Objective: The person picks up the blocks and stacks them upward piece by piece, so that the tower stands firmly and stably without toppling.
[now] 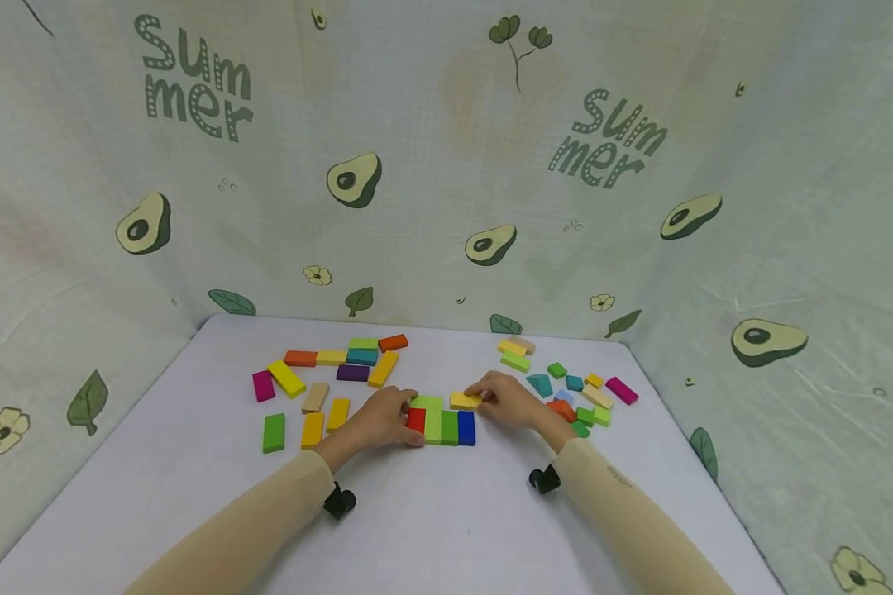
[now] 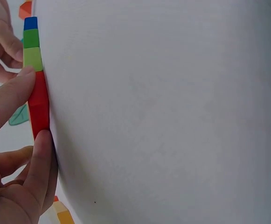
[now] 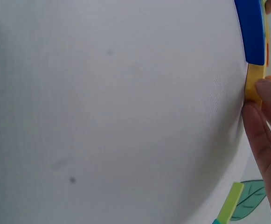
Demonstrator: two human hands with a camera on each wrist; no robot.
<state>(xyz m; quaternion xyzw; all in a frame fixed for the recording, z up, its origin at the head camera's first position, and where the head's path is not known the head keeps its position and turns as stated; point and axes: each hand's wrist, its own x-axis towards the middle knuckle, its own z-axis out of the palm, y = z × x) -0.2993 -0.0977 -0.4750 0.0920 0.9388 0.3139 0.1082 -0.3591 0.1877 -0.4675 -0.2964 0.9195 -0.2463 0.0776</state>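
Note:
Red, light green, green and blue blocks lie side by side in a row. Behind its left part, a light green block lies crosswise. My left hand grips the row's left end, with digits on the red block. My right hand pinches a yellow block behind the row's right part. From the right wrist, that yellow block appears right beside the blue block; contact cannot be told.
Several coloured blocks lie left of the row, among them a green block and a purple block. Smaller pieces, including a magenta block and a teal triangle, are scattered at right. A printed cloth hangs behind the white table.

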